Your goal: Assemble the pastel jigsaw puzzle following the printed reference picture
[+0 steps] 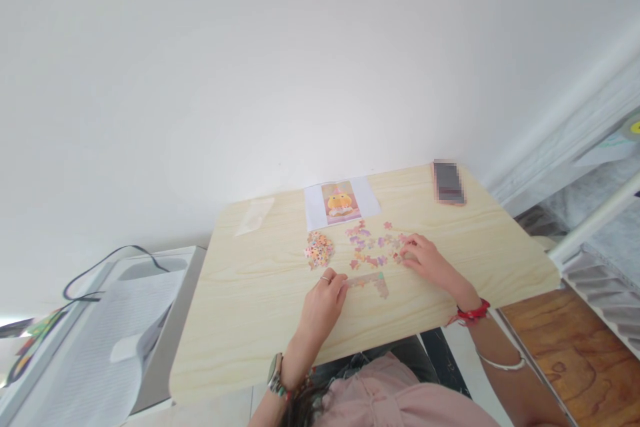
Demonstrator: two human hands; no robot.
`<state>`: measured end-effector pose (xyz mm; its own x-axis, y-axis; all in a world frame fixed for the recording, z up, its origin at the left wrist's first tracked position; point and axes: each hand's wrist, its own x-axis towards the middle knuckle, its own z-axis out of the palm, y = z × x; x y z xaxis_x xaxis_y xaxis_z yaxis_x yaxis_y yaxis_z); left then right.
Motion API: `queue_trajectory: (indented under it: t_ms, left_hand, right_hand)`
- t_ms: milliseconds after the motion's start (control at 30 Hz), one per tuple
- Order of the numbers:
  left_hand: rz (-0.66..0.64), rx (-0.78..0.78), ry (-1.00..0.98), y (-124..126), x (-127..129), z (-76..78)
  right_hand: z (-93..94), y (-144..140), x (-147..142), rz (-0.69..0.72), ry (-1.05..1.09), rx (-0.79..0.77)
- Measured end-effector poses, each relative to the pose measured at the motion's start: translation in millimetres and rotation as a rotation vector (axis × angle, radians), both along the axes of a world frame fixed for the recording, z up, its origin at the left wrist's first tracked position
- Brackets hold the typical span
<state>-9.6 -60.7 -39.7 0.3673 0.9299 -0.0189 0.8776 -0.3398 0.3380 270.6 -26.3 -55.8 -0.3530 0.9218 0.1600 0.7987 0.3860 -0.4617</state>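
Observation:
My left hand [325, 300] is closed, its curled fingertips at the left end of a joined strip of jigsaw puzzle pieces [370, 279], which bends toward me at its right end. My right hand [429, 262] reaches over the right side of several loose puzzle pieces [367, 242] in pink, purple and orange. Its thumb and index finger are apart, and the fingertips touch or hover just above pieces there; which of the two I cannot tell. A dense heap of puzzle pieces [319, 249] lies beyond my left hand.
Behind the pieces lies a white sheet with a printed pumpkin picture [341, 203]. A clear plastic bag [255, 216] is at the table's [240, 320] back left, a phone [449, 182] at its back right. A white wall rises behind; papers [107, 333] cover a unit at left.

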Motion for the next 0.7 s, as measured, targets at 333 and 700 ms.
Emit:
queue_trajectory:
  t_ms: [333,700]
  left_hand:
    - [0.046,0.006,-0.005,6,-6,0.5]
    - [0.082,0.002,-0.017,5,-11,-1.8]
  right_hand:
    - [9.8,36,3,-0.02,-0.039,0.018]
    - [2.0,42,-1,0.052,-0.13,-0.017]
